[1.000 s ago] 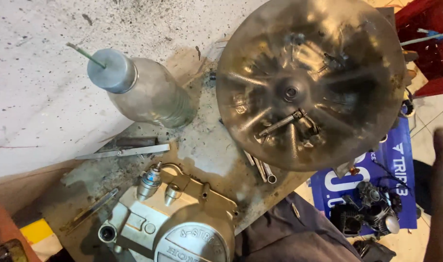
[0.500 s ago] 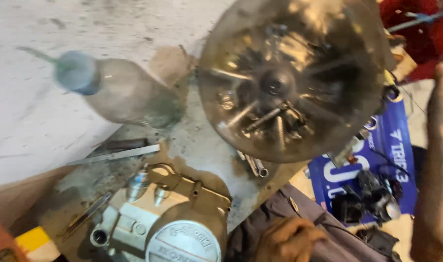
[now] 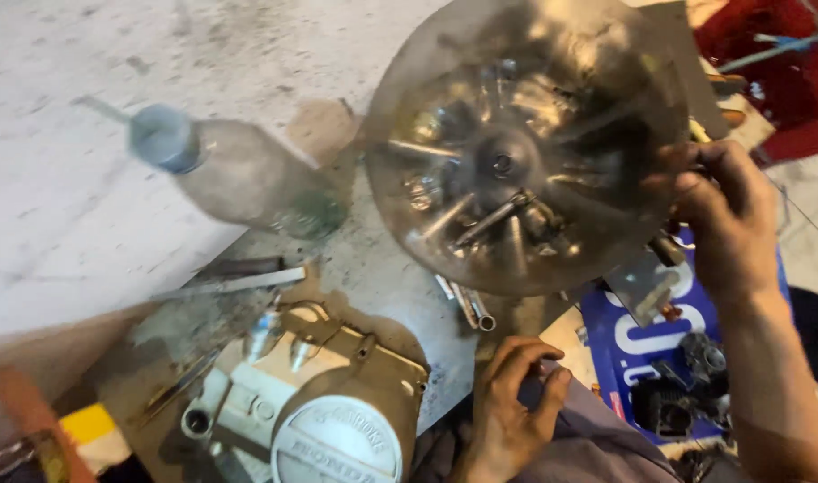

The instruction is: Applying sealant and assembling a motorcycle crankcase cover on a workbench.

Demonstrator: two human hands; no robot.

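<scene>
Two hands: both on show.
Right hand (image 3: 727,210): fingers clamped on the rim of the round, shallow metal dish (image 3: 525,143), over the bench.
Left hand (image 3: 512,407): loosely curled, empty, on the grey-trousered knee (image 3: 597,438).
Handling: stiff, probably greasy — grip the rim.

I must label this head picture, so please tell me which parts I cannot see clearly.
- Small parts inside the metal bowl: motion blur and glare blend them together.
- Right hand fingertips: hidden behind the bowl's rim, so the grip is unclear.
- Plastic bottle: blurred; its contents are unreadable.
- Engine cover: cut off by the bottom edge.
- Left hand: whatever lies under its palm is hidden.
</scene>
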